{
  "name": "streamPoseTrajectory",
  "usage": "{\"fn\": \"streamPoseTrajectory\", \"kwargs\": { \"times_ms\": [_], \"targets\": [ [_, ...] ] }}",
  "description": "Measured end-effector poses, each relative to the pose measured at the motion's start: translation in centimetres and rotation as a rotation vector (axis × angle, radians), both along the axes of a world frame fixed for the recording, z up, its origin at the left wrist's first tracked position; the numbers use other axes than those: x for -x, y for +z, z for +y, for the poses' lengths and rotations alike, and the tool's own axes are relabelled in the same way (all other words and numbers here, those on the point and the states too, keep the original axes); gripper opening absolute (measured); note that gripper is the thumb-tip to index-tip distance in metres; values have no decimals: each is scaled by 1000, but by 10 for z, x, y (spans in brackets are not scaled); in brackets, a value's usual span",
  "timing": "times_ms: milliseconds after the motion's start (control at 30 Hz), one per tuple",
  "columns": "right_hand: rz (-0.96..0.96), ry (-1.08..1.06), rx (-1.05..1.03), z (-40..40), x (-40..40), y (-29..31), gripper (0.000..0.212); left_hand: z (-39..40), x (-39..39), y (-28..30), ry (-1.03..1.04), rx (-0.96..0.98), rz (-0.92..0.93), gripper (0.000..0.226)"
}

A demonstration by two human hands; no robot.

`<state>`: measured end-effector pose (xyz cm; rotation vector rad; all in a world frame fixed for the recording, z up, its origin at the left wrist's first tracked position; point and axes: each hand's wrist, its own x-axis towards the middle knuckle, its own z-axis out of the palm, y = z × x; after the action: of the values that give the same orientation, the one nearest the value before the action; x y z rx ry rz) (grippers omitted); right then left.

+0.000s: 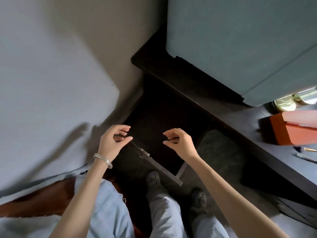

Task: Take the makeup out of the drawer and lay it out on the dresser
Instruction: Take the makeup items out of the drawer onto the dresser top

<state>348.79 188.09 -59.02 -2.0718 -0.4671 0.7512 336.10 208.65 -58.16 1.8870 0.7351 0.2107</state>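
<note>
Both hands (113, 140) (178, 140) hover loosely curled, holding nothing, over the open drawer's (161, 167) front edge.

Dark dresser top (253, 134) — orange box (291, 130), gold-lidded jars (285, 104).

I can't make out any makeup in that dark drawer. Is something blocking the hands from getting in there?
Nothing visible does. The left hand and right hand hover with loosely curled fingers, holding nothing, over the pulled-out drawer. Its inside is too dark to show any makeup. The dresser top lies to the right.
</note>
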Motion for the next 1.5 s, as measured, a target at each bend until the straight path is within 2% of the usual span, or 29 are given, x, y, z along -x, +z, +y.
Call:
{"fn": "streamPoseTrajectory", "kwargs": {
  "times_ms": [200,367,500,667,867,1067,1267,1500],
  "targets": [
    [-31,-67,21,-9,-6,-2,24,22,-5,0,-29,6,5,35],
    [-9,-124,0,-19,-5,5,24,9,-9,3,-78,29,16,31],
    [39,-79,-24,-19,13,6,25,-16,-5,-3,-213,97,52,34],
    [64,-43,-59,-17,54,1,29,-41,16,-13,-226,153,33,36],
    [52,-205,-89,-23,82,-1,35,-36,41,-21,-279,169,47,35],
    [4,-329,-86,-26,114,-8,29,-30,41,-20,-393,156,5,36],
    [-34,-381,-76,-21,142,-20,28,-25,50,-32,-499,142,-5,36],
    [-21,-399,-42,-20,156,-26,29,-23,58,-45,-508,135,-7,35]
  ]
}}
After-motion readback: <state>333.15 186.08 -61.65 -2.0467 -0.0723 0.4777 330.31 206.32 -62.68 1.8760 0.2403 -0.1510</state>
